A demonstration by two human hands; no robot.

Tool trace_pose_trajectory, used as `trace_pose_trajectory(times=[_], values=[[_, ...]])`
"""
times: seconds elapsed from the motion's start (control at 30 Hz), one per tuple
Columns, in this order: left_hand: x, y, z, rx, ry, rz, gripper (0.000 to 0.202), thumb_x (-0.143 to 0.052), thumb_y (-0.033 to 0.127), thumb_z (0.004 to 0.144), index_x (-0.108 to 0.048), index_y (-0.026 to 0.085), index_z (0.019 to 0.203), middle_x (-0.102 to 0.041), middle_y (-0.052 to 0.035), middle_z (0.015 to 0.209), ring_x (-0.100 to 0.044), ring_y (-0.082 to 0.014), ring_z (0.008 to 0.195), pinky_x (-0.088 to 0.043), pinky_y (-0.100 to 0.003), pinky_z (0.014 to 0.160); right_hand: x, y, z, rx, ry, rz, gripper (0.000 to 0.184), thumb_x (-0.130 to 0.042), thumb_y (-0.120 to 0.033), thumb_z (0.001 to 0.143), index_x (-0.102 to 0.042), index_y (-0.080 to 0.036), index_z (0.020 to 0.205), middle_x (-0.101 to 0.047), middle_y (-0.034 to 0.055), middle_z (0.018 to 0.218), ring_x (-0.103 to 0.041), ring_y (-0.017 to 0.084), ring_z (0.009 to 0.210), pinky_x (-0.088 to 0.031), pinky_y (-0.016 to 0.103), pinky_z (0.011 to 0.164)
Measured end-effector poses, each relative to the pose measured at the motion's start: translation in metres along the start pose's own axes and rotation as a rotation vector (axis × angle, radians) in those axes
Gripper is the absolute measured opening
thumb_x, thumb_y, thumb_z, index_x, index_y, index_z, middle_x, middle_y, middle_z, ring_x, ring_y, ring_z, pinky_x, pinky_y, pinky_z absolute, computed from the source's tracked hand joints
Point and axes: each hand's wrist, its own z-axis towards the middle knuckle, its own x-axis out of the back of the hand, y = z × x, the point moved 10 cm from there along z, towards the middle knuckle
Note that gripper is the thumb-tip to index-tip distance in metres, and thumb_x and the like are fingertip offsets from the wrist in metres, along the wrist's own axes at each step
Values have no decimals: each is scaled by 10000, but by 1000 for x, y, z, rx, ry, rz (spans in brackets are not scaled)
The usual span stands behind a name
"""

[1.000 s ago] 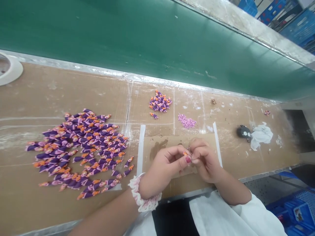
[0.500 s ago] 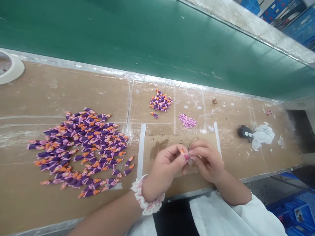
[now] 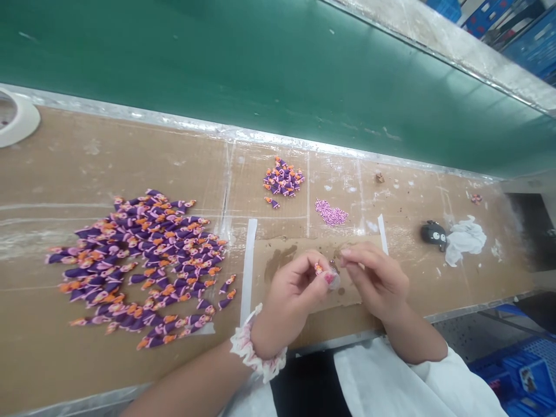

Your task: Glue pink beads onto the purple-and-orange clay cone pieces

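My left hand (image 3: 292,292) pinches a small orange and purple figure (image 3: 319,268) between thumb and fingers, just above the brown cardboard table (image 3: 87,168). My right hand (image 3: 376,278) is close beside it, its fingers curled in a pinch near the figure; what they hold is too small to make out. A big heap of the same purple and orange figures (image 3: 143,263) lies to the left of my hands. A smaller heap of figures (image 3: 282,180) and a little pile of pink beads (image 3: 330,213) lie farther back.
A green conveyor belt (image 3: 269,75) runs along the far side. A black round toy (image 3: 433,234) and a crumpled white tissue (image 3: 465,238) lie at the right. A white ring (image 3: 19,119) sits at the far left. Blue crates (image 3: 521,370) stand below right.
My right hand has drawn slightly right, away from the left hand's pinch. The left hand stays in place with the figure.
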Motion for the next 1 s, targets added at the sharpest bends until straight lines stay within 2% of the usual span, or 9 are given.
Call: trace_pose_trajectory(times=[0.1,0.43,0.57,0.8,1.0], values=[[2,6,0,-46,22,63,179,-545,266,927,-545,192,764,-491,27,721,-458,-102,650,-388,-230,630,-5,-5,3,16,-26,23,257,-616,-60,857,-639,-218,1058,-666,43,844,-644,155,761,-545,282,637],[-1,17,2,-137,-3,213,127,-554,189,891,-559,198,764,-554,4,768,-497,-125,707,-402,-241,652,-12,5,0,-95,-71,135,75,-614,-153,852,-595,-222,873,-594,14,752,-568,142,646,-503,294,595],[-1,20,0,-178,12,265,115,-555,185,889,-558,199,776,-556,2,774,-519,-125,716,-423,-237,655,-15,13,-1,-179,-80,192,81,-621,-157,843,-583,-227,857,-570,4,738,-547,139,654,-478,282,585],[-5,39,-5,-348,47,523,119,-546,137,868,-553,191,762,-563,-3,738,-540,-117,661,-446,-224,608,-16,11,0,-145,-113,183,116,-592,-116,818,-549,-224,808,-537,-10,696,-496,133,626,-441,279,576],[-14,43,0,-373,-120,602,125,-548,143,884,-582,183,771,-580,-5,733,-556,-116,671,-456,-212,616,-25,20,-5,-185,-269,254,108,-569,-127,821,-528,-225,797,-513,-7,723,-495,138,658,-455,302,640]])
